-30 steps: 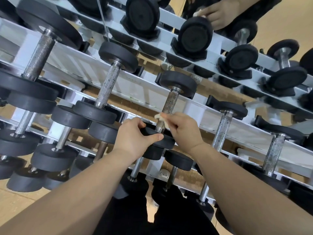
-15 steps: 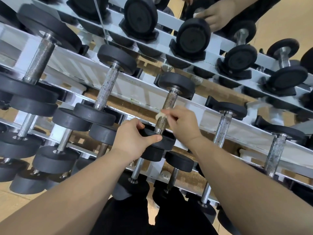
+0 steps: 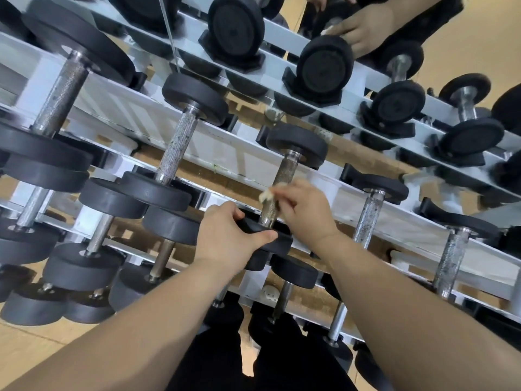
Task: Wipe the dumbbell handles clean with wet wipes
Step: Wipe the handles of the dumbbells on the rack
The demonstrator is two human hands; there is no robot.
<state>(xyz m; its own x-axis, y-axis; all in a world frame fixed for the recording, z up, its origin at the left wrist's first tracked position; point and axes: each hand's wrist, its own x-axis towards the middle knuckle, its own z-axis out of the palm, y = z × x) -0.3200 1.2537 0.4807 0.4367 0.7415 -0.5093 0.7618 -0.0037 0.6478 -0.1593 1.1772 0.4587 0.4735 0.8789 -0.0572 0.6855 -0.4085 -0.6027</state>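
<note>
Left hand (image 3: 225, 238): gripped dumbbell's near weight (image 3: 270, 240). Right hand (image 3: 306, 211): pinched wet wipe (image 3: 267, 195) against knurled handle (image 3: 277, 190)

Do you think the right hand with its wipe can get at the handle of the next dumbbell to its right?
Probably yes: that handle stands bare just beside the right hand, with nothing between them; the wipe is pinched in its fingers.

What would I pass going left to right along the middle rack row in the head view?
In order: thick knurled handle → slimmer handle → left hand gripping a weight disc → right hand pinching the wipe → speckled handle → far-right handle.
</note>
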